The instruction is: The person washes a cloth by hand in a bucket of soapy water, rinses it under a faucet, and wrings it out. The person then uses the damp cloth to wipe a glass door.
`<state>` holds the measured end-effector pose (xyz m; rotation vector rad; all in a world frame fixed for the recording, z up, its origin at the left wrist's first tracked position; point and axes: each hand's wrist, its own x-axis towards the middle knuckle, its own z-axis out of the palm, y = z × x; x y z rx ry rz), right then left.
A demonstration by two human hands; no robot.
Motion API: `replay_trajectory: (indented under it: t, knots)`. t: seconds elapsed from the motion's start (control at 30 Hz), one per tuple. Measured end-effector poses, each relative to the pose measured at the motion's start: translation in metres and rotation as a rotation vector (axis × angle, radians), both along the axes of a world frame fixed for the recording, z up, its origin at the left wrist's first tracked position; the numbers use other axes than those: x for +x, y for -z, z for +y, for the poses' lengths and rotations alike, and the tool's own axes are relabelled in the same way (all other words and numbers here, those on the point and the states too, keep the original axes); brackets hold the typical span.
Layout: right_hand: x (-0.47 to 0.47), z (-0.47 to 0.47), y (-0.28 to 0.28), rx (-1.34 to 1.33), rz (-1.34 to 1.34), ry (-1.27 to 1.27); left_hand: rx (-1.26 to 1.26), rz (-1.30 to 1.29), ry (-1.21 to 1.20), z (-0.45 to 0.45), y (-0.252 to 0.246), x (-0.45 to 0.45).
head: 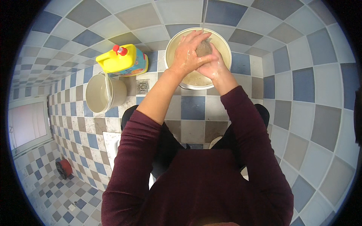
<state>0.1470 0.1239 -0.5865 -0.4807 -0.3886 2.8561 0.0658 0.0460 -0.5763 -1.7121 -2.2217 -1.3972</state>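
Observation:
Both hands are wet and held over a cream plastic bucket (169,53) standing by the tiled wall. Between them is a rounded grey-brown wad (204,48); whether it is cloth or a scouring pad I cannot tell. My left hand (187,52) lies along its left side, fingers spread and thumb pointing right. Beneath it and to its right, my right hand (212,66) cups the wad, with its fingers partly hidden. A thin stream of water (203,19) falls from above onto the fingers of my left hand. Murky, pale brown liquid (196,78) shows in the bucket.
Left of the bucket stands a yellow jug (124,60) with a red pump top. A second cream bucket (97,93) with a raised handle is nearer me. A square floor drain (142,86) lies between them. Farther left are a red-and-black round object (64,168) and a framed window or door (29,124).

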Motion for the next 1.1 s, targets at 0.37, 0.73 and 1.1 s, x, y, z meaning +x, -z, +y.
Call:
replay_trajectory:
  t: [0.37,0.73,1.1]
  knots:
    - [-0.032,-0.002,0.011,0.731,-0.430,0.270,0.264,-0.776,-0.276,0.026,0.000,0.006]
    - [-0.015,0.009,0.012,1.803,-0.612,0.384,0.605,-1.889,-0.197,0.037,0.016,0.002]
    - [-0.007,0.024,0.011,2.068,-0.347,0.691,0.340,-2.011,0.042,0.017,0.009,-0.020]
